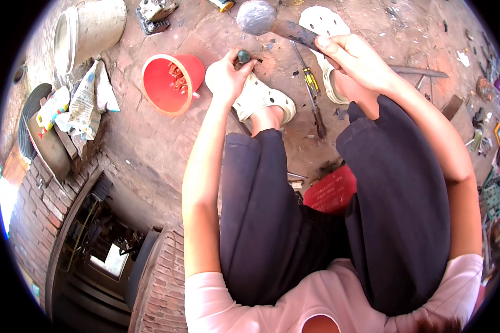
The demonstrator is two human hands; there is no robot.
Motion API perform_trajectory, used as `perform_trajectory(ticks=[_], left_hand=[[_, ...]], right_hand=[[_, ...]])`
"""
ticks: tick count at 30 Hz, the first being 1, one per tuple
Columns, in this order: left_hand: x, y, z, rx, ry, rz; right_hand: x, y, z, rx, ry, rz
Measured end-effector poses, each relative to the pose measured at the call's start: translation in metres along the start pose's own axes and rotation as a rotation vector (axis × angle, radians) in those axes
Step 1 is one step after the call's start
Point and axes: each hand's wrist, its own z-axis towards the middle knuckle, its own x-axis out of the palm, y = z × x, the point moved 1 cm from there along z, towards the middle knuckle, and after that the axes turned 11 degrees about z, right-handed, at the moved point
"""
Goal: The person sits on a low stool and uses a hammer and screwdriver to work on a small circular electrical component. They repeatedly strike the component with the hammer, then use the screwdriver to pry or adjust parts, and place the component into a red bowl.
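My left hand (231, 76) is closed on a small tool with a rounded dark green top (244, 56), above my left white clog (269, 97); its lower part is hidden. My right hand (353, 58) grips a hammer by its dark flat handle (297, 33), with the heavy grey rounded head (256, 16) raised above and right of my left hand. Between my clogs lie a yellow-and-black screwdriver (311, 81) and a longer tool with a brown handle (319, 122).
An orange-red bucket (165, 95) with reddish scraps stands left. Beyond are a pale bucket (97, 30), sacks (84, 94) and a brick ledge (44, 205) by a dark opening. Scattered debris (480, 139) lies right. A red object (330, 191) sits between my legs.
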Motion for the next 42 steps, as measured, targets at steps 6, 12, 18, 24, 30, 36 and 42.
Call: perform_trajectory(ticks=[6, 12, 18, 24, 30, 36, 42], left_hand=[[-0.002, -0.001, -0.004, 0.020, -0.026, -0.013], [-0.012, 0.003, -0.007, -0.024, -0.170, 0.070], [-0.007, 0.016, -0.013, 0.099, -0.104, 0.024], [-0.001, 0.012, -0.015, 0.038, -0.114, 0.117], [-0.001, 0.027, -0.019, 0.170, -0.243, 0.107], [0.006, 0.036, -0.022, 0.072, -0.173, 0.229], [0.006, 0.060, -0.029, 0.024, -0.240, 0.045]], right_hand=[[0.008, 0.033, -0.010, -0.043, 0.062, 0.072], [0.027, -0.015, 0.016, 0.105, 0.125, -0.191], [0.009, 0.000, -0.001, 0.093, 0.208, 0.197], [0.026, -0.010, 0.021, 0.222, 0.182, -0.171], [0.015, 0.024, -0.002, 0.273, 0.328, 0.032], [0.044, 0.016, 0.022, 0.073, 0.278, -0.098], [0.045, 0.047, 0.004, 0.168, 0.389, -0.020]])
